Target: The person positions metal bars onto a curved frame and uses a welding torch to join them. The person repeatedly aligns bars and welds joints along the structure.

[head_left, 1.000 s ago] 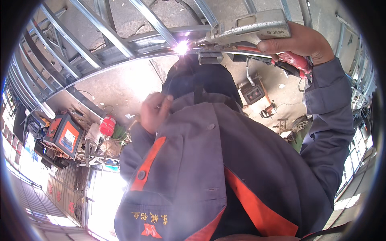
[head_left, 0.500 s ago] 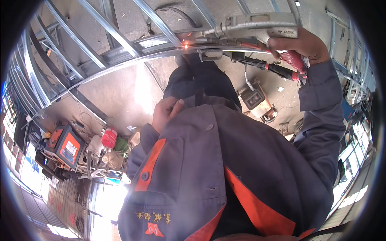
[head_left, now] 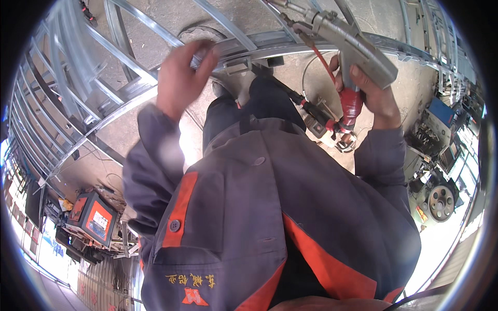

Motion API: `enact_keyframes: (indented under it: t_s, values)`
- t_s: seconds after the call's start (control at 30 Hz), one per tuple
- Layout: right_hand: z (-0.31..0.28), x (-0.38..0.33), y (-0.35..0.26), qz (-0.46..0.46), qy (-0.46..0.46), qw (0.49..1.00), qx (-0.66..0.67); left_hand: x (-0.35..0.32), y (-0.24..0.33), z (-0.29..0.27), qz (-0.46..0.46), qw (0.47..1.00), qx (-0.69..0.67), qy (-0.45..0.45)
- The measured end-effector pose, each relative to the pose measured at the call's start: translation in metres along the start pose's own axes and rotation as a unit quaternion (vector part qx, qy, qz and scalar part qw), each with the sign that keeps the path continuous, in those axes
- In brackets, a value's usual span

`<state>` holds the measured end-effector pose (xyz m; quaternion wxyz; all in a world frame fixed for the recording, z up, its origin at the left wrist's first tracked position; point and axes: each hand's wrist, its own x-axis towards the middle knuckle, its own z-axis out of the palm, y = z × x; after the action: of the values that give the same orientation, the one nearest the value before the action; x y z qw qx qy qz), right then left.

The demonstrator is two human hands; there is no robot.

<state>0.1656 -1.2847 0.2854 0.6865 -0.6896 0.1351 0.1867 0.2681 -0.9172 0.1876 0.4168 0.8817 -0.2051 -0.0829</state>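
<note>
My right hand [head_left: 374, 93] is wrapped around the grip of a grey metal handheld welding gun [head_left: 358, 49]. Red wrapping [head_left: 352, 108] covers the lower part of that grip, where a dark cable leads down. The gun's nozzle points up and left, raised over the metal frame. My left hand [head_left: 184, 75] reaches over the long front rail of the silvery metal frame [head_left: 275, 47]. Its thumb stands apart from the fingers and nothing shows between them; whether the fingertips touch the rail I cannot tell.
Parallel metal bars [head_left: 225, 23] run away from the rail. An orange and black machine [head_left: 92, 217] stands at the lower left. Beyond my legs' right side sits a small machine [head_left: 316, 127] on the floor. A round metal wheel [head_left: 441, 202] and a blue box [head_left: 441, 111] lie right.
The bright spark at the rail is gone. My right hand has lifted and tilted the welding gun. My left hand has moved from beside my jacket up to the frame.
</note>
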Motion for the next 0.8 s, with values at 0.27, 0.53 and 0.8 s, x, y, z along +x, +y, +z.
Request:
enact_keyframes:
  t_s: [0.27,0.53,0.8]
  values:
    - [-0.061,-0.015,0.036,0.034,0.010,0.997,0.062,0.143,-0.013,0.092,0.007,0.930,0.301,-0.212]
    - [-0.142,0.007,0.047,0.106,-0.078,0.991,0.024,0.159,-0.011,0.126,-0.146,0.885,0.386,-0.217]
    - [-0.160,0.027,0.057,0.092,-0.102,0.990,0.012,0.152,-0.019,0.123,-0.096,0.863,0.450,-0.207]
